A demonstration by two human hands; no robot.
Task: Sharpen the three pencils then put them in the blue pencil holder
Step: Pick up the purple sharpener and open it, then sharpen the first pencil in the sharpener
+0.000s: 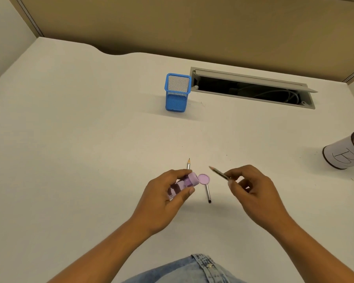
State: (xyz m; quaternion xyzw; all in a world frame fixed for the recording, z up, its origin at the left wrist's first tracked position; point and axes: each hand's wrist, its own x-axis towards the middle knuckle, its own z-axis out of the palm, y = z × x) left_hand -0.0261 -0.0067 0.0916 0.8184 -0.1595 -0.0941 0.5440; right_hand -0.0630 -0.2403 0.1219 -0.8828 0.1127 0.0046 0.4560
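My left hand (168, 193) grips a lilac pencil sharpener (184, 183) over the desk; its round lid (203, 179) hangs open to the right. My right hand (251, 186) pinches a pencil (219, 173) between thumb and fingers, its tip pointing up-left toward the sharpener, a short gap away. A second pencil (188, 164) lies on the desk with its sharp tip sticking out beyond my left hand. Below the open lid I can see one pencil end (208, 194); whether it belongs to that second pencil I cannot tell. The blue mesh pencil holder (177, 92) stands upright and empty at the back.
A white desk (80, 139) runs to a beige partition. An open cable hatch (251, 88) sits right of the holder. A white cylindrical can (345, 154) with a handwritten letter lies tilted at the right edge. Denim fabric (192, 270) shows at the bottom.
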